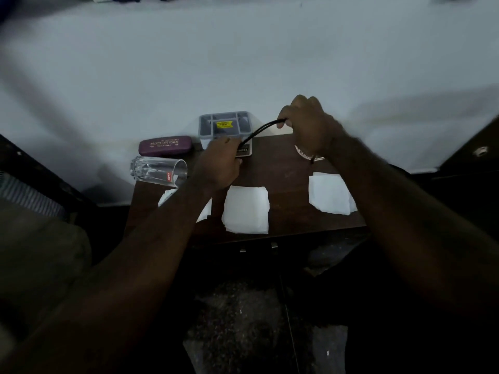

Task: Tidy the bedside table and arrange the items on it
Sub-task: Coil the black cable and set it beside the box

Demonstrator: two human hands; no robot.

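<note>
With our left hand (220,163) and right hand (307,125) each pinched onto the black cord (263,130), stretched above the bedside table (289,163), we judge it light and limp, best gripped near its ends.

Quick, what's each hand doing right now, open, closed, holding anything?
Left hand: closed on one end of the black cord.
Right hand: closed, pinching the other end of the cord.

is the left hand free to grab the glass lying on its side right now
Probably not yet. The left hand is pinching one end of the black cord, which the right hand also holds. The glass lies close beside it with nothing between.
</note>
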